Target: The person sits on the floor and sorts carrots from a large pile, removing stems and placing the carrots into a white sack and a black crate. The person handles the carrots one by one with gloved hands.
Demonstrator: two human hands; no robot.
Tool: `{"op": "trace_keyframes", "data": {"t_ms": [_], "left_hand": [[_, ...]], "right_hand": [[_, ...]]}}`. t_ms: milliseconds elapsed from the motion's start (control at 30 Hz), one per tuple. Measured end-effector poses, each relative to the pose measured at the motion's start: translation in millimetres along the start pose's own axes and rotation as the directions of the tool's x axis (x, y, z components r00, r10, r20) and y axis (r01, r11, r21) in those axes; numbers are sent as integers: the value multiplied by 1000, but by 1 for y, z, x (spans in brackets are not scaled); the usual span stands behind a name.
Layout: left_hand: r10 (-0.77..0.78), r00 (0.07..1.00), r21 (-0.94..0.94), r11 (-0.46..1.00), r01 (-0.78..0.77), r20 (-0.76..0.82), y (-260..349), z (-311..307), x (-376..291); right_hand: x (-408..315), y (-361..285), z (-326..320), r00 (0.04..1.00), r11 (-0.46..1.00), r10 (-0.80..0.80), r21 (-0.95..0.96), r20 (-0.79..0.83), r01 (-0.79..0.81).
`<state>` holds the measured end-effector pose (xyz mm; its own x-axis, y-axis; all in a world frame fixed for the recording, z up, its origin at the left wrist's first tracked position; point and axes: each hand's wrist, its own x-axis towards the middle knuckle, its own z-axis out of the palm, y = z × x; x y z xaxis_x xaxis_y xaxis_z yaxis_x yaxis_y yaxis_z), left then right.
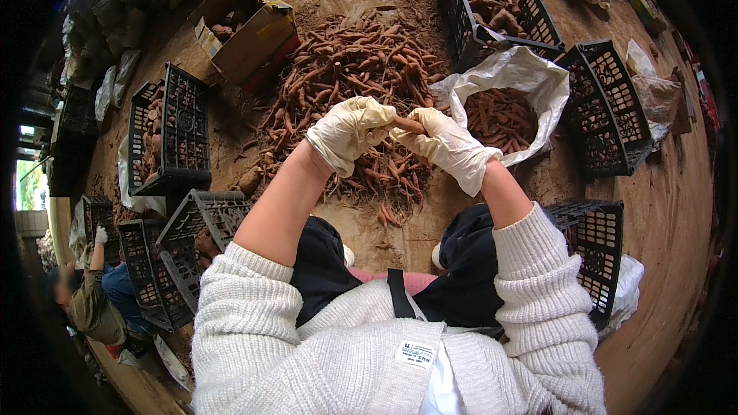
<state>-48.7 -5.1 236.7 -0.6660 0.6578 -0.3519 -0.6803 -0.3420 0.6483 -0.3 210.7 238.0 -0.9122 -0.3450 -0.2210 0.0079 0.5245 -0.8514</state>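
Note:
Between my two gloved hands is a slim sweet potato (pixel 408 124), held above a heap of sweet potatoes (pixel 357 63) on the floor. My left hand (pixel 351 131), in a cream disposable glove, pinches one end of it. The other end is in the fingers of my right hand (pixel 443 141), gloved the same way. Many roots in the heap are thin, with stringy rootlets. Just beyond my right hand stands a white woven sack (pixel 550 83), its mouth wide and rolled back, with small sweet potatoes (pixel 500 121) inside.
A cardboard box (pixel 253 40) with sweet potatoes stands beyond the heap on the left. Black plastic crates (pixel 187 127) stand on the left, more at the far right (pixel 496 0) and right (pixel 611 109). At the left, another person (pixel 95 305) works among crates.

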Motion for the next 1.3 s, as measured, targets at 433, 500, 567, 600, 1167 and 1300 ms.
{"op": "trace_keyframes", "data": {"t_ms": [433, 500, 567, 600, 1167, 1300], "left_hand": [[-76, 989, 72, 994, 86, -126, 6, 29, -8], [84, 940, 173, 985, -28, -329, -1, 49, -8], [145, 913, 333, 943, -11, -382, -4, 42, -7], [171, 909, 383, 924, -14, -381, -4, 44, -6], [76, 963, 549, 832, 81, -258, -1, 36, -5], [119, 971, 576, 817, 22, -207, -11, 28, -2]], "right_hand": [[6, 19, 5, 947, 930, -51, 331, -318, 162], [6, 27, 7, 921, 960, -261, -174, -288, 218], [3, 16, 9, 955, 968, -171, -222, -243, 116], [2, 14, 7, 963, 970, -127, -235, -236, 71], [-12, -23, -10, 887, 901, 186, 287, 422, -326], [-8, -10, -2, 921, 935, 175, 234, 347, -266]]}}
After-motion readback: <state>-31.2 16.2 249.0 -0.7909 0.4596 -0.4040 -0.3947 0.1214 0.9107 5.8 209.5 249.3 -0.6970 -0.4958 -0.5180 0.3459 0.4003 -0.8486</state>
